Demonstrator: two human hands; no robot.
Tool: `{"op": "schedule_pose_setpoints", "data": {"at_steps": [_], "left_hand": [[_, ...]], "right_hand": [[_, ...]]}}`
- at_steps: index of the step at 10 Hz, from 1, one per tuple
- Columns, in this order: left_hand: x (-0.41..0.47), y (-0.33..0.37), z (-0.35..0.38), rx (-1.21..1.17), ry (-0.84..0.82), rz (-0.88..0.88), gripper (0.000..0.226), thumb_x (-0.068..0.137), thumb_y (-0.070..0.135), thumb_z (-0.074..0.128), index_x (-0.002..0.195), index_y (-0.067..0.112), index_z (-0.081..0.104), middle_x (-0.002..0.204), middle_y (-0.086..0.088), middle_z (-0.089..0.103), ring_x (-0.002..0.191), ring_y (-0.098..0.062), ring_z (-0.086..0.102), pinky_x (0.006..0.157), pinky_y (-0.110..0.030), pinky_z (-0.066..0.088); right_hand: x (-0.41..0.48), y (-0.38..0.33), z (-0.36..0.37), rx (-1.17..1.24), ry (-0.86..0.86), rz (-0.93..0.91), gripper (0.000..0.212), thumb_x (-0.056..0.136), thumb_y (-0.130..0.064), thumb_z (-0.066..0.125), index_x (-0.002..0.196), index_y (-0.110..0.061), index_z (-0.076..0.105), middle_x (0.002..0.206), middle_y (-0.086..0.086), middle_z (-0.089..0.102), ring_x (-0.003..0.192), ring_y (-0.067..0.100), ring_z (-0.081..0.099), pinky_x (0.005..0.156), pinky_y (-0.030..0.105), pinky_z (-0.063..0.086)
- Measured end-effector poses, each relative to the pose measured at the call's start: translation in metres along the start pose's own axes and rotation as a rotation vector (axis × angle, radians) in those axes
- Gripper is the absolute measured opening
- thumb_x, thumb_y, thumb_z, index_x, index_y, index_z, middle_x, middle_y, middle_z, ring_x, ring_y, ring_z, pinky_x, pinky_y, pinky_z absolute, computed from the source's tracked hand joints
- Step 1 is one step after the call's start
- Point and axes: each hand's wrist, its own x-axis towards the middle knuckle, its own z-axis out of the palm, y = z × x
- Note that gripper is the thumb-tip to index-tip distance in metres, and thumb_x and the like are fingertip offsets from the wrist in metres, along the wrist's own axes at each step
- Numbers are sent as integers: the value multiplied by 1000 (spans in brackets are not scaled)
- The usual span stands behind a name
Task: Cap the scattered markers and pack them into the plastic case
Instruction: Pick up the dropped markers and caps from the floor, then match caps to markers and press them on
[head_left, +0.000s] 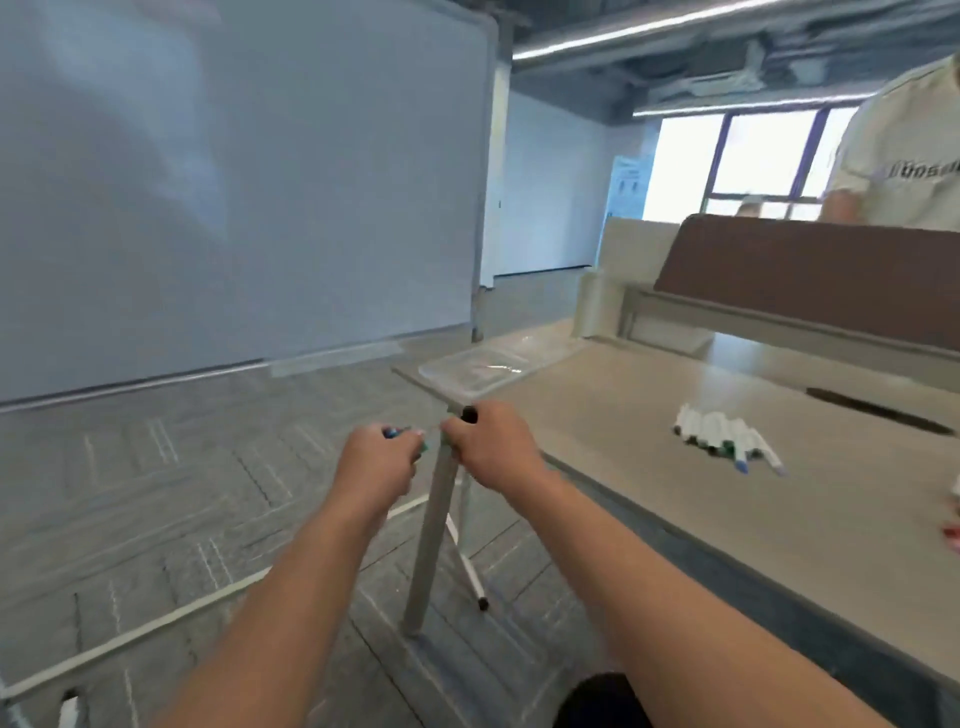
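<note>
My left hand (382, 457) grips small coloured caps (396, 432), blue and green bits showing between the fingers. My right hand (491, 449) is curled round a marker with a black end (469, 414) sticking up above the fist. Both hands are held close together in the air, just off the table's near left corner. A clear plastic case (467, 370) lies open on the far left corner of the beige table (649, 457). A cluster of several white markers (727, 439) lies on the table to the right of my hands.
A large whiteboard (234, 182) stands to the left on a stand whose leg (467, 561) reaches under the table. Another person (904, 156) stands behind a brown divider (810, 270) at the far right. Something red (953, 532) lies at the table's right edge.
</note>
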Motion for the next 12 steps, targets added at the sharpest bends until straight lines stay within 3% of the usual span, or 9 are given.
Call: {"op": "schedule_pose_setpoints", "data": {"at_steps": [2,4,5,6,8,9,10,11,12], "left_hand": [[-53,52,65,65,-126,76,21,87,18,63,69,12,53,53,-4,45,49,-20,38,54,-32,31],[-66,64,154,134,-371,16,15,90,12,62,81,8,51,60,-7,43,42,-15,33,44,-22,24],[-65,69,205,263,-510,16,12,89,16,59,83,9,53,67,-9,47,44,-14,35,41,-20,25],[-57,67,254,360,-583,29,16,88,13,58,75,13,48,72,-12,45,46,-17,33,44,-22,21],[-28,56,325,640,-561,252,7,87,13,57,84,16,52,72,-3,48,64,-19,44,48,-24,29],[-15,56,345,695,-575,271,10,89,13,59,99,14,58,89,-4,58,86,-23,54,62,-25,37],[-9,53,359,742,-554,291,25,89,16,60,113,8,62,113,-13,65,103,-29,61,74,-27,42],[-6,54,364,750,-563,271,33,91,21,60,119,4,60,118,-14,65,108,-29,62,73,-25,41],[-3,56,363,756,-579,227,37,90,29,63,115,3,60,115,-14,66,106,-29,64,70,-25,42]], "right_hand": [[-41,33,-114,55,57,76,22,86,-19,58,65,-12,54,63,10,47,58,18,40,55,31,30],[-51,106,-183,-32,74,243,27,86,-18,59,61,-7,55,68,11,56,64,23,49,57,31,36],[-49,146,-210,-132,52,348,24,89,-20,57,66,-16,52,77,7,57,73,24,52,62,28,40],[-38,182,-230,-269,90,428,27,86,-23,58,63,-14,48,67,4,53,69,25,51,51,27,32],[-5,223,-237,-483,51,483,31,87,-23,57,60,-16,41,68,4,48,74,26,50,50,27,29],[7,230,-232,-537,29,479,16,87,-24,56,79,-10,59,98,13,60,93,30,58,66,26,37],[18,238,-229,-612,56,420,53,91,-23,54,140,-5,48,145,17,47,131,30,46,97,32,42],[23,238,-226,-594,15,407,78,90,-24,58,156,-12,18,160,12,24,143,26,32,111,31,31],[30,240,-229,-557,52,476,73,84,-28,68,148,-10,38,151,12,41,137,25,42,102,31,41]]}}
